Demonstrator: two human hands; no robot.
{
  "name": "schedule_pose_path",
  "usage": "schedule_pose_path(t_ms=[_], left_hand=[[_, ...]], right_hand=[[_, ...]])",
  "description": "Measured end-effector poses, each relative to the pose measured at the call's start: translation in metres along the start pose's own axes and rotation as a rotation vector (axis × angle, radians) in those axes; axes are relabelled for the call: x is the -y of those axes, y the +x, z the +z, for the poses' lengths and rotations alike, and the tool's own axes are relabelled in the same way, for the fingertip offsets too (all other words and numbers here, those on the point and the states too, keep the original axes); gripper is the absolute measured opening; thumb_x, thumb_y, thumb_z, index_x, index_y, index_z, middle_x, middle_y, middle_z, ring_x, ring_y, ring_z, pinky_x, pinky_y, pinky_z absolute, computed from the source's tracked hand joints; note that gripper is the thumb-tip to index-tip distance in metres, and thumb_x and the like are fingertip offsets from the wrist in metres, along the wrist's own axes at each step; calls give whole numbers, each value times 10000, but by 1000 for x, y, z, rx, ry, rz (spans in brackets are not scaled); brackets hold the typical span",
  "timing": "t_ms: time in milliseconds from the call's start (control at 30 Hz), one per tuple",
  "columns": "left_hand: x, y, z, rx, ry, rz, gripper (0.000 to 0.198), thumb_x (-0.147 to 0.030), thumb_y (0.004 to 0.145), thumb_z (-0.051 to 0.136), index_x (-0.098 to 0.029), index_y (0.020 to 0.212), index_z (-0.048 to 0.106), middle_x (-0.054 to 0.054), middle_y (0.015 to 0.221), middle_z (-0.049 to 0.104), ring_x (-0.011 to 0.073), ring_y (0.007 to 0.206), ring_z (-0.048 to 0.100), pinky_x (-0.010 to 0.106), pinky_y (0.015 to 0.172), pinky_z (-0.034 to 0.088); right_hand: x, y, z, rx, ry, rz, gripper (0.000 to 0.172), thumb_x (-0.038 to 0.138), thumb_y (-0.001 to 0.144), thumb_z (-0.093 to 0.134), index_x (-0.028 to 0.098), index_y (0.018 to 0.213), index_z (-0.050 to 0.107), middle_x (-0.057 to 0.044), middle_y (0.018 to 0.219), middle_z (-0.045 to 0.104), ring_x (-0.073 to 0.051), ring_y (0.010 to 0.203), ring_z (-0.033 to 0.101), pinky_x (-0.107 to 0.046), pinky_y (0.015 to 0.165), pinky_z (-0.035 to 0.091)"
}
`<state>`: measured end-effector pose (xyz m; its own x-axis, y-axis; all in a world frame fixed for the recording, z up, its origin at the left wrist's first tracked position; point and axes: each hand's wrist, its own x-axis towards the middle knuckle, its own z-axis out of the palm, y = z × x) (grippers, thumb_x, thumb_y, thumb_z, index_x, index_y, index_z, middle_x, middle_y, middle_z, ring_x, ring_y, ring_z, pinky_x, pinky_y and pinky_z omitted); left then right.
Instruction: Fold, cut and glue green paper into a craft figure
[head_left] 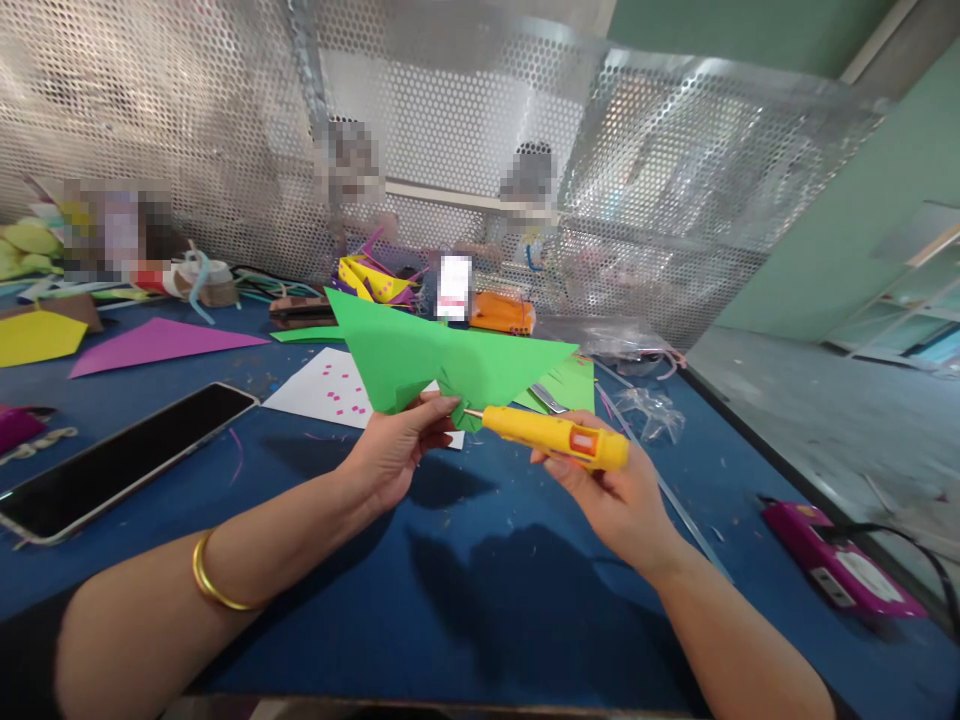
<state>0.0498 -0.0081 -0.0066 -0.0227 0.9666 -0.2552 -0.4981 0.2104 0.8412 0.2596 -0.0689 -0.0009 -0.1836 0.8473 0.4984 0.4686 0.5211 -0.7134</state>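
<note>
My left hand (405, 440) pinches the lower edge of a bright green sheet of craft paper (442, 355), holding it raised above the table. The sheet is wide at the top, with pointed corners and a small folded part at its bottom. A yellow hot glue gun (555, 437) is gripped in my right hand (611, 490). Its metal tip points left and meets or nearly meets the folded part, close to my left thumb. Whether glue is coming out cannot be seen. Behind the green sheet lies a white sheet with pink dots (330, 390), partly covered.
A large black phone (127, 460) lies at left, below a purple sheet (161, 345) and a yellow sheet (37, 337). Scissors (549, 398) rest on light green paper. A magenta box with a black cable (844, 560) sits at right. A perforated metal screen (457, 110) stands behind.
</note>
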Motion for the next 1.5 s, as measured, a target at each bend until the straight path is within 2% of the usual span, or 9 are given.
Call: schedule_pose_path(t_ms=[133,200,267,367,500,700,933,1300,1500], left_hand=[[-1,3,-1,-39,-2,9,182,-70,604,827,-121,700,681,-9,615,689,98,501,633,184,457,492],[-2,3,0,-41,-2,11,197,-61,599,826,-126,710,677,-9,622,694,103,502,639,185,451,496],[-1,3,0,-39,-3,11,207,-54,598,821,-134,721,675,-12,637,701,107,505,644,186,448,503],[1,1,1,-30,2,2,200,-55,603,815,-132,731,681,-13,649,705,109,512,649,189,453,518],[4,0,-1,-16,21,-15,192,-79,596,828,-116,725,691,-5,622,692,110,508,645,178,440,512],[7,-4,-3,4,33,-22,235,-111,547,861,-126,715,696,-5,614,687,113,512,636,180,426,496],[7,-8,-1,22,45,-42,219,-119,532,856,-116,674,690,4,578,673,107,487,615,182,428,475],[7,-10,0,19,48,-63,207,-113,557,834,-130,687,674,-12,588,666,105,501,619,191,451,468],[7,-10,-1,38,54,-73,222,-124,564,836,-127,718,676,0,613,683,116,520,636,200,462,465]], right_hand=[[-4,8,-11,-192,16,-22,262,447,916,558,203,861,639,-55,820,670,-164,619,586,-303,549,461],[-12,15,-23,-385,-221,75,294,469,908,549,191,905,644,-71,801,670,-198,646,601,-333,609,468],[-24,23,-38,-531,-609,288,326,450,902,547,168,1046,628,-90,823,668,-246,725,626,-356,668,467],[-46,30,-61,-422,-1011,594,354,275,917,484,116,1228,541,-165,1037,651,-288,882,646,-361,725,463],[-76,30,-76,-307,-1120,678,331,195,879,519,48,1169,581,-233,1129,594,-319,948,644,-375,784,457],[-102,23,-76,-177,-1242,744,350,187,874,533,10,1169,596,-244,1127,570,-333,967,650,-368,785,478],[-105,24,-77,-103,-1298,780,402,337,958,458,43,1193,598,-237,1129,565,-330,999,656,-379,811,493],[-94,23,-76,-84,-1277,896,444,272,947,430,-25,1266,511,-290,1179,574,-361,1043,653,-435,823,515],[-82,27,-84,-8,-1177,996,256,265,947,539,105,1124,632,-152,1086,663,-264,1003,655,-416,847,534]])
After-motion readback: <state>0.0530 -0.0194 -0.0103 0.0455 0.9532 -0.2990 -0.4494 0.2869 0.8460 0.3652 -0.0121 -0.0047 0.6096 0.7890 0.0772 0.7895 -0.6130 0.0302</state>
